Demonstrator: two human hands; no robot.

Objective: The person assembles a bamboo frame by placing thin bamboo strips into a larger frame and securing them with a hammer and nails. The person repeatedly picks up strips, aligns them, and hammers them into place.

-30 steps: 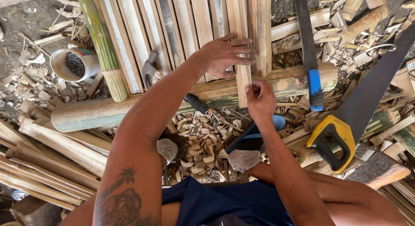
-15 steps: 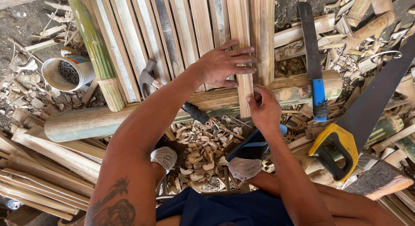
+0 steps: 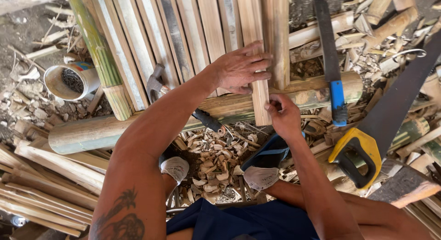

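Several split bamboo slats [image 3: 202, 33] lie side by side across a round bamboo pole [image 3: 138, 125]. My left hand [image 3: 241, 69] presses flat on one pale slat [image 3: 258, 61], fingers spread. My right hand [image 3: 282, 115] pinches the near end of that slat where it overhangs the pole. A claw hammer [image 3: 158, 84] rests on the slats just left of my left forearm, its dark handle running down toward the shavings.
A yellow-handled hand saw [image 3: 381, 129] lies at right, a blue-handled flat blade [image 3: 331, 61] beside it. A white tin of small dark pieces [image 3: 69, 81] stands at left. Bamboo chips [image 3: 216, 157] cover the ground by my feet; loose slats [image 3: 41, 194] pile at lower left.
My left hand has slid slightly right along the slats onto the pale one; my right hand stays at its near end.
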